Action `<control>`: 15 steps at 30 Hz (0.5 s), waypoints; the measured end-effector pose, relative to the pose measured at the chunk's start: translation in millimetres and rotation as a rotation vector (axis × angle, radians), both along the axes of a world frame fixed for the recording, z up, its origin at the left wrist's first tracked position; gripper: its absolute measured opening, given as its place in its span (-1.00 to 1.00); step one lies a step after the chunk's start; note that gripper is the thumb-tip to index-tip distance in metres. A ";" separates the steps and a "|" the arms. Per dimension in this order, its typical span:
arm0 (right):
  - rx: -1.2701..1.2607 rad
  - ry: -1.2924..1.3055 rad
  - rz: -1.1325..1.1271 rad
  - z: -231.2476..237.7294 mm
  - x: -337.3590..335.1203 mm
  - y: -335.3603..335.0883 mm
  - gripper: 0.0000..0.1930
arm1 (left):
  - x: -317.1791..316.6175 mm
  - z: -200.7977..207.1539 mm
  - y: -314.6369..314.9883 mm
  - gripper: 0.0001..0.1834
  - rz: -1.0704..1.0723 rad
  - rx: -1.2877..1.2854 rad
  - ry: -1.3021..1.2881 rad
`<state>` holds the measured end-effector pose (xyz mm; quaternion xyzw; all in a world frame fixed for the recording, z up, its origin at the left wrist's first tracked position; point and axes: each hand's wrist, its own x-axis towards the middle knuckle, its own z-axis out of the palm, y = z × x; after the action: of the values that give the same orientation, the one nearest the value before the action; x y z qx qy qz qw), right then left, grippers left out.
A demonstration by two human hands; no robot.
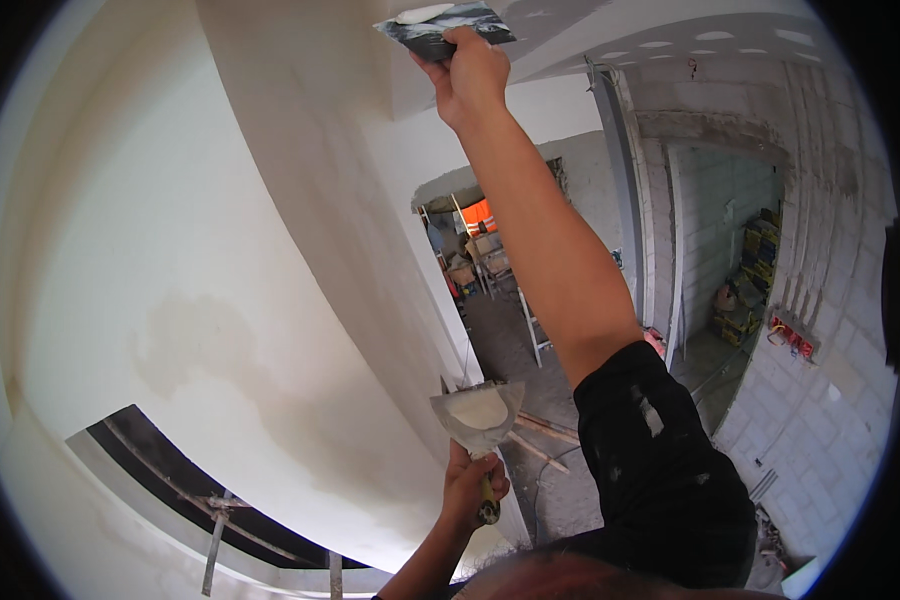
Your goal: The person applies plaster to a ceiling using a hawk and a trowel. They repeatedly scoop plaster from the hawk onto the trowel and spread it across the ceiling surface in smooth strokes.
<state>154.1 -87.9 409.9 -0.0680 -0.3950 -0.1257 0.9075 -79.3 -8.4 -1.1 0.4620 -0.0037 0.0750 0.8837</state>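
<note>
My right arm, in a black sleeve with pale smears, reaches up. My right hand (477, 80) is closed on a broad, flat-bladed trowel (425, 42) held up by the pale ceiling edge. White filler lies on its blade; its grip is hidden by my fingers. Lower down, my left hand (470, 492) is wrapped round the yellowish handle of a putty knife (452, 408). Its wide, flared blade points upward and carries a smooth lump of off-white filler (477, 410). The smooth white surface (200, 250) beside my left hand shows damp, darker patches.
A dark slot with metal pipes (220, 510) opens at lower left. Wooden poles (542, 430) lie on the floor beyond my left hand. Farther off are an orange garment (478, 216) and a doorway with stacked bags (755, 285). Red electrical boxes (792, 337) sit in the right block wall.
</note>
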 end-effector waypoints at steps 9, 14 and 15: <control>-0.046 0.067 -0.011 23.3 -6.9 0.5 -0.63 | -6.0 0.8 -4.5 -0.41 -0.042 0.004 -0.015; -0.149 0.168 -0.103 32.7 -12.2 -9.9 -0.62 | -9.8 3.4 -6.5 -0.36 -0.037 0.041 0.023; -0.159 0.177 -0.105 33.4 -14.8 -13.3 -0.64 | -9.9 4.3 -6.1 -0.36 -0.029 0.050 0.025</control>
<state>139.2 -101.2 443.3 -0.1712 -0.3178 -0.1347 0.9228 -89.2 -14.5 3.2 0.4847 -0.0010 0.0563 0.8729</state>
